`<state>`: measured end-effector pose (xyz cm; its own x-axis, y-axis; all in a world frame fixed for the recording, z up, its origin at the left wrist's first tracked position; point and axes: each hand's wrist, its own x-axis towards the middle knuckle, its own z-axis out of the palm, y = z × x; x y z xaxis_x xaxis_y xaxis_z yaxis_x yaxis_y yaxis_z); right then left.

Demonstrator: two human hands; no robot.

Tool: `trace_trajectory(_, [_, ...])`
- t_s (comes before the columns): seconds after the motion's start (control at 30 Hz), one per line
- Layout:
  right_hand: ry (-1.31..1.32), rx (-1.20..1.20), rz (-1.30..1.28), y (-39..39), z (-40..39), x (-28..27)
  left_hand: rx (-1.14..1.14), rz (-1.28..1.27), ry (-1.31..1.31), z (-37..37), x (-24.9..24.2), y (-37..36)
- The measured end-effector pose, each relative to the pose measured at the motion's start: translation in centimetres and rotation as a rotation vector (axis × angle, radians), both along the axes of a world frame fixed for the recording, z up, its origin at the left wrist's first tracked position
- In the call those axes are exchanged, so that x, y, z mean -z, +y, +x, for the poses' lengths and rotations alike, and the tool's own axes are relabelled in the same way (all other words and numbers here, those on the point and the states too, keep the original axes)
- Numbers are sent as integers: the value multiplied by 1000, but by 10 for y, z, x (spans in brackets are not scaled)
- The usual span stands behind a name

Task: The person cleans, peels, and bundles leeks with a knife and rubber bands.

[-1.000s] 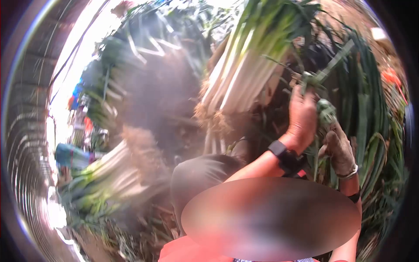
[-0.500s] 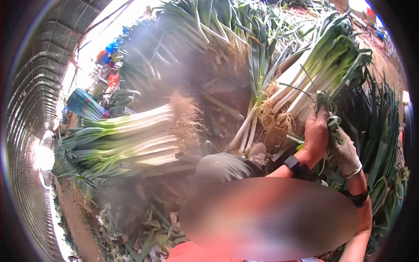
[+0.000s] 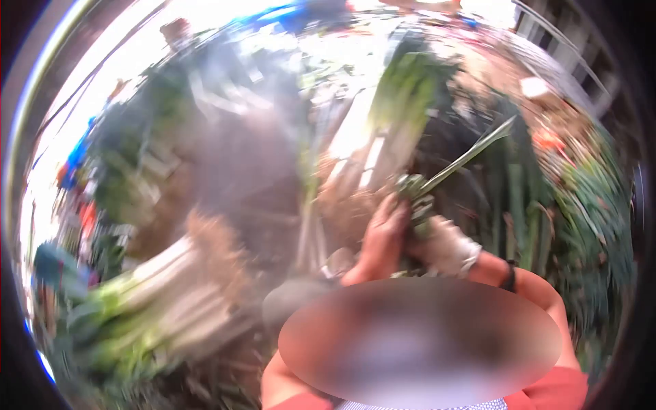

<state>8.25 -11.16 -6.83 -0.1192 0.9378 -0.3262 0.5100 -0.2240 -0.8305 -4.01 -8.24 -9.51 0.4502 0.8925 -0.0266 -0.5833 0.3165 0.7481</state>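
In front of my body, my left hand (image 3: 384,236), bare, is closed round a twisted strip of leek leaves (image 3: 412,184). One stiff leaf end (image 3: 471,152) sticks out of the twist to the upper right. My right hand (image 3: 447,247), in a pale glove, grips the same leaves just to the right, close against the left hand. Beyond both hands lies a bunch of leeks (image 3: 403,102), its white stems and roots towards me and green tops away. My fingers are partly hidden and blurred.
A stack of leeks (image 3: 164,294) lies at the left, its roots towards the middle. More leeks (image 3: 143,143) are heaped at the far left. Long green leek leaves (image 3: 526,205) spread along the right side. A blurred oval covers the view over my lap.
My view has swung to the right, and the scene has shifted left and blurred. Both hands have drawn closer to my body, still gripping the leaves; a leaf end now points to the upper right.
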Motion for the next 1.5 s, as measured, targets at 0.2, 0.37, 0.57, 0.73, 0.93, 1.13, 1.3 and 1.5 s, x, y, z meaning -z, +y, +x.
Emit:
trace_trajectory(0.2, [-414,-45,-44,-19,16,22,598,454,1274,-40,-26,54])
trace_trajectory(0.37, [-504,-729,-509,-38,18,42,-674,440,762,-77,-33,74])
trace_trajectory(0.57, [-421,-655,-162,111,16,-28,-644,385,374,-45,-28,56])
trace_trajectory(0.73, [-563,214,676,162,108,-206,-514,369,474,-23,-24,66])
trace_trajectory(0.93, [-622,320,318,60,195,-104,-193,167,421,4,-18,87])
trace_trajectory(1.13, [-888,771,-516,-205,244,96,16,373,460,27,-15,47])
trace_trajectory(1.3, [-785,922,-880,-371,217,197,178,399,503,45,-2,33])
trace_trajectory(1.5, [-586,1137,-709,-388,226,248,499,144,546,106,9,-6])
